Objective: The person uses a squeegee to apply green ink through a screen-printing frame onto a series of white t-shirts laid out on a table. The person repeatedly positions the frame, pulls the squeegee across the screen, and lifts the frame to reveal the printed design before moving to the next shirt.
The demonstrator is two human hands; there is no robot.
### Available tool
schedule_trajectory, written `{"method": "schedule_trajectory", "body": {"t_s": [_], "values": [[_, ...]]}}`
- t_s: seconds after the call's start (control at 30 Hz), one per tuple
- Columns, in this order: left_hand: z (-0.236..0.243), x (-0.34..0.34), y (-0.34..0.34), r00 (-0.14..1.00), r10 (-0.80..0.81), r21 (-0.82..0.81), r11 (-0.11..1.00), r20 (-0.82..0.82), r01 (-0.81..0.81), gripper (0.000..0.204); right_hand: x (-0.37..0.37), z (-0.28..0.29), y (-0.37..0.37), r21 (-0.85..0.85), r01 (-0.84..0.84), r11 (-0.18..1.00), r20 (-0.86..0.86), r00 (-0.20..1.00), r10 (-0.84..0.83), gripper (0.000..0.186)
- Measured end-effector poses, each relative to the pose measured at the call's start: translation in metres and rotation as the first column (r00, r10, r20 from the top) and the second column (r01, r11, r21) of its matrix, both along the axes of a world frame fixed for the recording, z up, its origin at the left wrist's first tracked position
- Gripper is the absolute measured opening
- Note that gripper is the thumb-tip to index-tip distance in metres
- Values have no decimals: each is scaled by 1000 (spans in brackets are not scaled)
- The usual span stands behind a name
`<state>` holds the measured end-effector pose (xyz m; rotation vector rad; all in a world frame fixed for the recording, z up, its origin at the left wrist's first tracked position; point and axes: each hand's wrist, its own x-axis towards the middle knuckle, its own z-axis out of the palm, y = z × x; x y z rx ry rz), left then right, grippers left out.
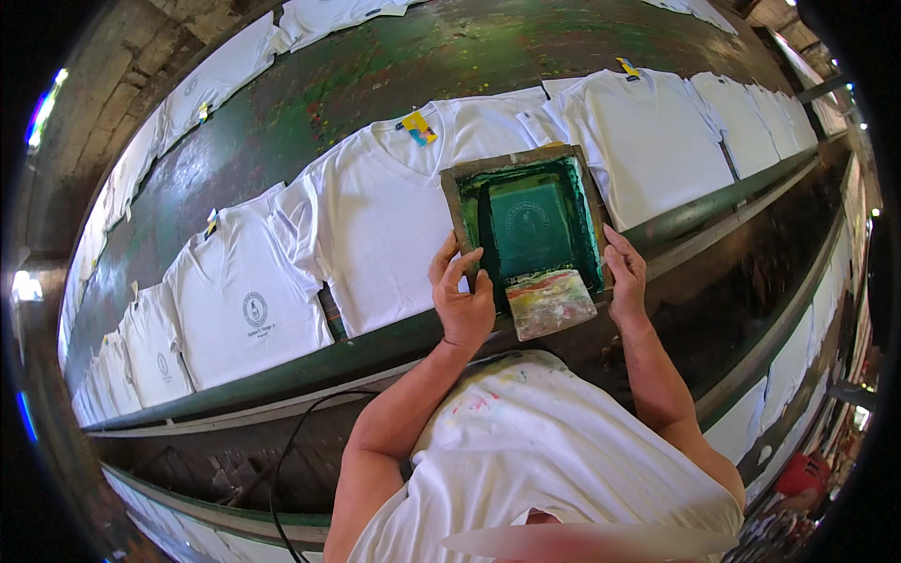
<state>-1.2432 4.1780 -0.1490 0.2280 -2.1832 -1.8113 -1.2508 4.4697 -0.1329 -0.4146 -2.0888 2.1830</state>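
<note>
Left hand (465, 296) and right hand (627, 277) grasp a square, green-meshed wooden frame (511, 159)
Fingers hug opposite sides; level holding should steady the paint-smeared rectangular block (551, 305).

There are 2 hands, 1 left hand (466, 302) and 1 right hand (627, 278), with 1 screen-printing frame (554, 202) and 1 paint-smeared squeegee (551, 305). The near row shows 2 clear round prints (254, 310) left of the frame and at least 3 neck tags (419, 129). 1 black cable (281, 462) hangs below. The white T-shirts (375, 225) blur together at the ends, past counting.
</note>
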Motion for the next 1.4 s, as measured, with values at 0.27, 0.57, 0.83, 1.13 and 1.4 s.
{"method": "schedule_trajectory", "body": {"t_s": [0.27, 0.57, 0.83, 1.13, 1.4], "values": [[-11, -11, -10, 997, 70, -35, 997, 19, -70, 35, -26, -10, -5, 35, -173, 984, 9, 985, 173, 55], [-19, -23, -8, 991, 119, 39, 992, 62, -122, 31, -52, -16, -8, 78, -306, 949, -53, 949, 310, 65], [-34, -27, -11, 991, 134, 160, 978, 21, -135, 29, -52, -15, -11, 71, -330, 941, -30, 943, 333, 67], [-35, -28, -14, 993, 118, 186, 976, -20, -113, 29, -53, -38, -4, 318, -310, 896, -39, 940, 339, 63], [-36, -30, -17, 995, 97, 223, 971, -35, -87, 25, -52, -41, -10, 432, -242, 869, -99, 945, 313, 62]]}}
